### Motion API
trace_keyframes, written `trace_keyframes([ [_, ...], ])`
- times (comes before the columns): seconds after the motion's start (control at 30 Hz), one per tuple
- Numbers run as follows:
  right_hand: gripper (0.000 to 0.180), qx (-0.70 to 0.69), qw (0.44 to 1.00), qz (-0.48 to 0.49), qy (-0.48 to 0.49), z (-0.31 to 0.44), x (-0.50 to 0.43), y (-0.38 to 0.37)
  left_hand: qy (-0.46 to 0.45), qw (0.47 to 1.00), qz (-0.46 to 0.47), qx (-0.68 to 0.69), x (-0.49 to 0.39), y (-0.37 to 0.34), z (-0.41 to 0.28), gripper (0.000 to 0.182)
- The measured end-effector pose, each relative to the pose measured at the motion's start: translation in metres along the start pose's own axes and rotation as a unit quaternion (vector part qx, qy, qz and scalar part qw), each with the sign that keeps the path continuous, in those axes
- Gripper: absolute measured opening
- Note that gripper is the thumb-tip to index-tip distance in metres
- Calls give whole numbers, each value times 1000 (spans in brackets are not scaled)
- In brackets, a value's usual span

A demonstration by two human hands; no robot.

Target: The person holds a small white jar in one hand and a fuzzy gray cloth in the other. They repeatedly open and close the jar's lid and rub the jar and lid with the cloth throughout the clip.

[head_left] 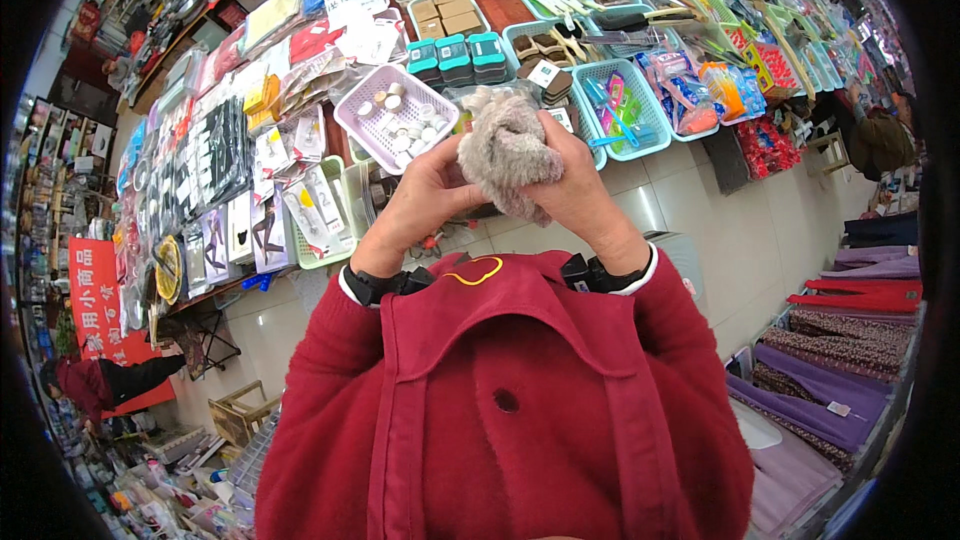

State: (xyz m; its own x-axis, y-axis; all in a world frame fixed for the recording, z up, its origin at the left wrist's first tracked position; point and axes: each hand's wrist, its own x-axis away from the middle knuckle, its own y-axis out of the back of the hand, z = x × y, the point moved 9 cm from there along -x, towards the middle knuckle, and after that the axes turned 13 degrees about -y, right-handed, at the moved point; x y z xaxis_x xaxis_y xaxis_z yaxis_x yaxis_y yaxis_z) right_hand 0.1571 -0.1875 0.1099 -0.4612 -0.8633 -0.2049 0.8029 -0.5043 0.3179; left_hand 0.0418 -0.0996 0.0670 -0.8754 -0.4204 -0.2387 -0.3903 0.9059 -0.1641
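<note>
A bunched grey fluffy cloth (506, 150) is held up in front of my chest, between both hands. My left hand (433, 191) grips its left side, the thumb pressed against its lower edge. My right hand (574, 187) is wrapped around its right side. Just beyond the left hand is a lilac plastic basket (349, 120) with small round white and tan pieces. Behind the cloth stand teal-topped boxes (454, 56) and a blue basket (656, 146) with brushes. Parts of the fingers are hidden by the cloth.
A long table carries many baskets and packaged goods, including black packets (217, 157) and a green basket (326, 259) near the edge. A wooden stool (244, 412) stands on the tiled floor at lower left. Folded trousers (825, 390) lie at right. A person (82, 390) is at far left.
</note>
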Motion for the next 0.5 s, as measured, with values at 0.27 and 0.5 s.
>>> trace_keyframes([
  [0.27,47,5,989,-115,-97,-19,17,4,43,997,35,47,31,24,-18,64],
  [0.5,54,-69,992,-100,-38,9,42,9,46,992,111,48,27,16,-24,61],
])
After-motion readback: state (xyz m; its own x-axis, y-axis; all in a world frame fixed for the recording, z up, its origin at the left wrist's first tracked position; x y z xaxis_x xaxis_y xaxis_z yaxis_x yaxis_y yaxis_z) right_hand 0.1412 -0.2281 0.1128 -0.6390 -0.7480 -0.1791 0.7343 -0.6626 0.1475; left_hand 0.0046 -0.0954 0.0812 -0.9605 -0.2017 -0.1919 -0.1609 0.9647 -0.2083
